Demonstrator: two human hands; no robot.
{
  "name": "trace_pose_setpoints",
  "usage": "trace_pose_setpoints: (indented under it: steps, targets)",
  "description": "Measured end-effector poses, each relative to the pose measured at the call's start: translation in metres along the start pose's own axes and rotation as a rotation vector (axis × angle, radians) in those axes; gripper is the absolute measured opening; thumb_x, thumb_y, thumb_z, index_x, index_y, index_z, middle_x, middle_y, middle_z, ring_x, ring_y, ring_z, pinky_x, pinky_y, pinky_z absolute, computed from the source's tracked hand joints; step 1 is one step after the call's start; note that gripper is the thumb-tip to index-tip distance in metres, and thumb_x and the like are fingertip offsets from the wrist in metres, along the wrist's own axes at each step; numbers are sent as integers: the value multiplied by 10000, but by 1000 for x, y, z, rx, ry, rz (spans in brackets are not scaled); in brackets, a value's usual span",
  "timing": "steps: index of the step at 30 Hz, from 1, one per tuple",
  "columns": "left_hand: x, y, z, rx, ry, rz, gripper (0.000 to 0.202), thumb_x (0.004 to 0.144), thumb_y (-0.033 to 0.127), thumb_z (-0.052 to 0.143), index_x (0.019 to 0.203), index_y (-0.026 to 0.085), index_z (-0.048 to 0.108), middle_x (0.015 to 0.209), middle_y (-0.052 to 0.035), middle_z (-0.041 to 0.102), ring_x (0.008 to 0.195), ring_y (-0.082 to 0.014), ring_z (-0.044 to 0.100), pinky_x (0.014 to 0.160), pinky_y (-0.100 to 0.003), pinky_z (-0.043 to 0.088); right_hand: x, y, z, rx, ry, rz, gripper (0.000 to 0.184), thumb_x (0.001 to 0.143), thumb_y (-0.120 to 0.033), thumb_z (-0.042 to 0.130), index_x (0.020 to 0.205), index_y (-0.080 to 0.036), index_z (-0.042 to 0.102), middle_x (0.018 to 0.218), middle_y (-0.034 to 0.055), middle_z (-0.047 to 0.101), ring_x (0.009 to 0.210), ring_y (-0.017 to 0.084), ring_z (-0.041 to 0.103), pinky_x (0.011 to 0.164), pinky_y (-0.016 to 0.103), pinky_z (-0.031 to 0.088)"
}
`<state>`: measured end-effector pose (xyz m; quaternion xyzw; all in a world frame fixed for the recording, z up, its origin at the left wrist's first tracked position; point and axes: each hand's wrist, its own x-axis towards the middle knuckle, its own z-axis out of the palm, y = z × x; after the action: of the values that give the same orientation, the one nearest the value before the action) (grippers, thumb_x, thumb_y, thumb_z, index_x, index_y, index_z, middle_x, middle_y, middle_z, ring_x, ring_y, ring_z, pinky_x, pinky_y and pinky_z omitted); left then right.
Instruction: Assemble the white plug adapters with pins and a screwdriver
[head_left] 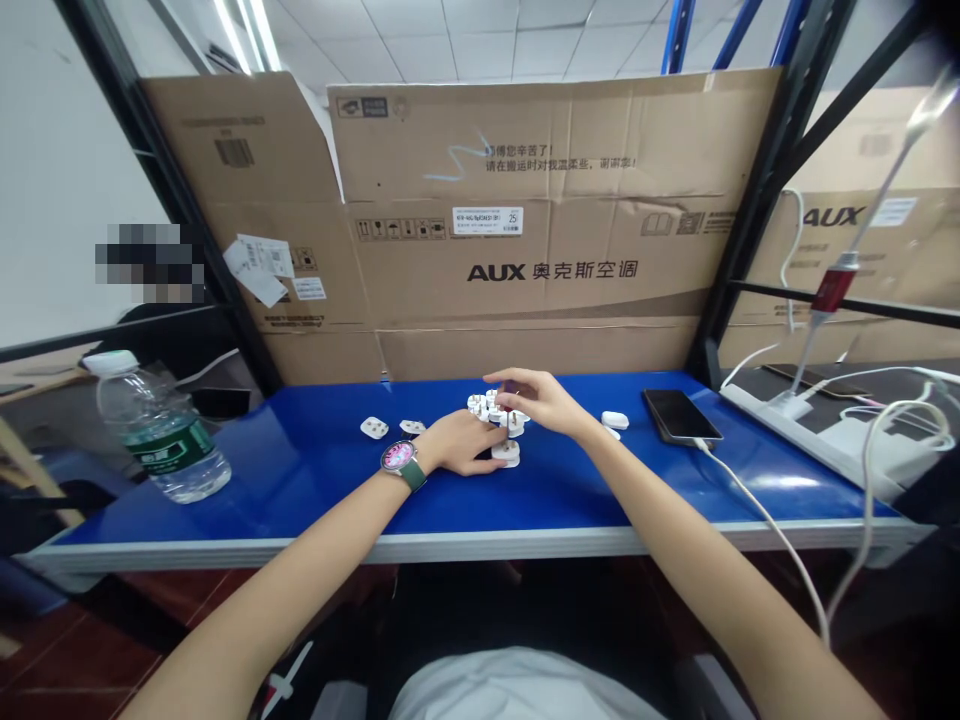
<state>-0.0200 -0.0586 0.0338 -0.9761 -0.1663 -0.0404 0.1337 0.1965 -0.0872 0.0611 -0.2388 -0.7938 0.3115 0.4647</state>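
Observation:
My left hand [466, 443], with a round watch [399, 457] on its wrist, lies low over the table. Its thumb and fingertips close on a small white plastic part [506, 455]. Above that part, my right hand [546, 402] is bent in a pinch round a slim upright tool [508, 420], which looks like a small screwdriver; its grip is mostly hidden by the fingers. Just behind both hands sits a cluster of similar white parts [478, 404] with small metal spots. Two more white parts [374, 428] lie to the left of my left hand.
White pieces [615, 420] lie right of my right forearm. Beyond them, a phone [681, 416] is plugged into a white cable [765, 515]. A power strip [802, 430] runs along the right edge. A water bottle [161, 430] stands left; cardboard [525, 300] walls the back. A person sits beyond, at left.

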Motion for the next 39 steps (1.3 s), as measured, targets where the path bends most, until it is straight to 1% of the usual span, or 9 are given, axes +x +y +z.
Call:
trace_pose_setpoints:
  steps: [4,8,11,16,19,23,27,33,39]
  targets:
    - [-1,0,0,-24,2,-8,371,965,512,519,1153,208,618,1000,-106,698,861,-255,654,694,-318,457,0,-1,-1,26,-38,-16,385,983,-379,555,1307,-197,657,941,51,703,843,176,638,798,328,528]
    - [-1,-1,1,6,9,7,391,967,516,512,1180,204,614,1033,-117,701,884,-267,654,697,-330,457,2,5,-2,-184,59,-18,299,929,-393,657,1153,-206,721,776,9,647,690,153,571,666,283,471]
    - [0,0,1,36,6,10,405,973,526,499,1183,201,617,1034,-118,703,874,-267,655,692,-332,453,2,6,-1,-288,90,-43,304,908,-415,696,1139,-220,717,728,-7,618,627,143,509,610,276,420]
    - [0,0,-1,19,11,-4,409,968,535,507,1181,207,628,1032,-116,702,867,-257,655,694,-324,448,1,1,-5,-284,29,-124,310,999,-424,554,1165,-225,725,1048,74,692,903,204,618,822,341,486]
    - [0,0,-1,-14,6,-10,435,964,570,502,1196,221,623,1024,-106,703,852,-253,658,690,-322,444,0,-1,-7,-215,-4,-146,357,1032,-409,482,1244,-228,706,1087,81,685,979,216,627,905,374,486]
    - [-1,3,-2,-38,-9,-60,382,967,519,514,1167,212,620,990,-89,710,804,-239,661,671,-316,427,-1,-2,-6,-138,-3,-112,346,1010,-390,517,1239,-216,710,1017,71,709,902,204,642,853,359,507]
    - [-1,7,-4,-119,34,-93,346,942,460,562,1179,211,604,1026,-69,716,848,-233,668,684,-301,412,-1,-6,-5,-106,3,-94,330,997,-367,536,1214,-201,721,950,63,716,857,196,647,809,341,509]
    - [-1,7,-7,-285,65,-119,296,907,457,611,1066,211,659,816,-23,685,724,-183,617,650,-272,375,0,-7,-5,-193,4,-146,255,969,-349,609,1129,-206,747,980,63,731,837,186,638,740,307,479]
    - [-1,7,-7,-291,67,-132,299,903,460,620,1052,211,691,782,-18,676,694,-167,598,638,-267,355,1,-4,-3,-215,22,-116,202,930,-379,680,986,-194,739,879,37,696,708,152,581,655,285,443]
